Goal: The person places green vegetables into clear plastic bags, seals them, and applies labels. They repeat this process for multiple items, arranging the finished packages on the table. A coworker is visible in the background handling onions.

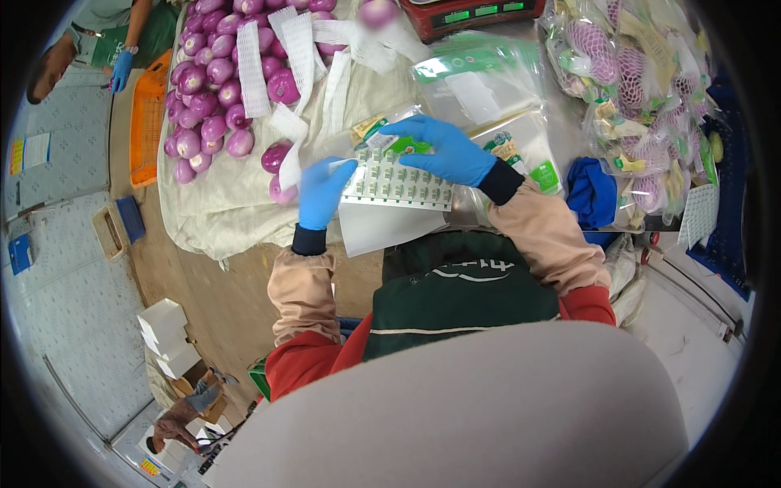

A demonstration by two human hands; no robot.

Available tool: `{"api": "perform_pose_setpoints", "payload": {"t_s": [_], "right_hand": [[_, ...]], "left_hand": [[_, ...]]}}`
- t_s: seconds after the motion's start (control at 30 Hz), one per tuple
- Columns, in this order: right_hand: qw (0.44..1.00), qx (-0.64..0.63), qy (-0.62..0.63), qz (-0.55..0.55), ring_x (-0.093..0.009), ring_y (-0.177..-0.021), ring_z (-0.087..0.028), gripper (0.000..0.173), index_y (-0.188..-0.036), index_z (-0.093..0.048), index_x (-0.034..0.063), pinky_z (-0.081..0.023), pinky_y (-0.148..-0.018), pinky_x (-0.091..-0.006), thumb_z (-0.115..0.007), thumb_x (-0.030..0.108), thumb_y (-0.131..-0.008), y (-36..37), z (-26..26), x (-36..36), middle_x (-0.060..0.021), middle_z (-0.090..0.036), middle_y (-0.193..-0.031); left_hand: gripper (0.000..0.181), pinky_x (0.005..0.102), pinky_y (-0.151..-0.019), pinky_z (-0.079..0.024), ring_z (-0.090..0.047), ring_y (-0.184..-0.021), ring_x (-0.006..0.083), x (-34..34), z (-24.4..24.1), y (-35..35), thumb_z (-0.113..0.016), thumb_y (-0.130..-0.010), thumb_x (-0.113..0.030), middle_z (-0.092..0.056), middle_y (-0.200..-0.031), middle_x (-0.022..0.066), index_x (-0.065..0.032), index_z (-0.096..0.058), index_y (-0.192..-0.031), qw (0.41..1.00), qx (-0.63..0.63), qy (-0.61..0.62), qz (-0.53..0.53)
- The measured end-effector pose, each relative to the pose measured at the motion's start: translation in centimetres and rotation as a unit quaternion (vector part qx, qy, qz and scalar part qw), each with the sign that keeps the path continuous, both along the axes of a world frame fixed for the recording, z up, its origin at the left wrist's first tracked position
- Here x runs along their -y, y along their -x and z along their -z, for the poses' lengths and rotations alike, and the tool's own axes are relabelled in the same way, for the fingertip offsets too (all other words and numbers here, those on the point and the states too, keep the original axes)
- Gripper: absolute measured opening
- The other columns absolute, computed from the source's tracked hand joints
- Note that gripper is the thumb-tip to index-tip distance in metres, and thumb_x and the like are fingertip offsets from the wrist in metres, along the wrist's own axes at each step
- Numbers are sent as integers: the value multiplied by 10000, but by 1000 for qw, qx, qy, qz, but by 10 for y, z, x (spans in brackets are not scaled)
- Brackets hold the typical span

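Note:
My left hand (325, 190), in a blue glove, pinches the left corner of a sheet of small printed stickers (399, 183) between thumb and fingers. My right hand (448, 149), also in a blue glove, is over the upper part of that sheet with thumb and fingers apart; whether a sticker clings to its fingertips I cannot tell. Behind the sheet lies a clear plastic bag with a green print (407, 145). White backing paper (384, 229) hangs at the table's near edge. Peeled red onions (204, 104) and white foam net sleeves (252, 70) lie to the left.
A red scale (467, 15) and a stack of clear bags (476, 79) stand beyond my right hand. Bagged, netted onions (640, 91) and a blue cloth (590, 192) are at the right. An orange crate (148, 122) stands left; a co-worker's gloved hand (121, 70) is near it.

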State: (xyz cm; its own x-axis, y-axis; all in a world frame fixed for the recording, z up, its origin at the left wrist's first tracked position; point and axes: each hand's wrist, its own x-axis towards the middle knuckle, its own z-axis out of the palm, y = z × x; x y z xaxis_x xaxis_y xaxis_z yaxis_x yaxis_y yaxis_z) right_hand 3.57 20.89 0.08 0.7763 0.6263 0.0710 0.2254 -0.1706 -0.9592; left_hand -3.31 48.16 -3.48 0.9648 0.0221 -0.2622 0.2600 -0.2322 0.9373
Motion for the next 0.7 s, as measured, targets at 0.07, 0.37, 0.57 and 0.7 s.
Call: {"api": "perform_pose_setpoints", "payload": {"t_s": [0.07,0.37,0.57,0.7], "right_hand": [[999,36,-10,-9,-314,-1043,-646,376,-1260,-634,142,-496,-949,-387,-656,131,-884,-1,7,-11,-156,-634,-1188],[990,97,106,-10,-327,-961,-642,299,-1202,-675,143,-512,-893,-378,-540,86,-941,10,0,-24,-139,-666,-1102],[978,-21,-171,119,-199,-1101,-620,449,-1361,-567,98,-477,-967,-314,-597,14,-922,17,-13,27,-81,-640,-1251],[959,-56,-112,253,-124,-1105,-574,742,-1554,-272,122,-479,-896,-248,-514,-86,-885,12,11,139,-74,-553,-1329]], "left_hand": [[205,243,-692,-478,-586,-761,66,10,-10,-4,-687,-920,-146,-699,-855,22,42,-708,-997,1000,-6,20,8],[262,254,-703,-473,-586,-767,77,10,4,-9,-658,-952,-227,-699,-854,29,25,-704,-1004,998,-38,51,-21],[203,305,-747,-494,-611,-819,132,-24,28,-14,-639,-945,-136,-696,-968,66,28,-681,-1056,996,23,-81,-14],[356,367,-985,-443,-584,-1102,279,24,-45,-11,-654,-903,-47,-643,-1177,139,1,-594,-1251,899,297,-300,-115]]}}
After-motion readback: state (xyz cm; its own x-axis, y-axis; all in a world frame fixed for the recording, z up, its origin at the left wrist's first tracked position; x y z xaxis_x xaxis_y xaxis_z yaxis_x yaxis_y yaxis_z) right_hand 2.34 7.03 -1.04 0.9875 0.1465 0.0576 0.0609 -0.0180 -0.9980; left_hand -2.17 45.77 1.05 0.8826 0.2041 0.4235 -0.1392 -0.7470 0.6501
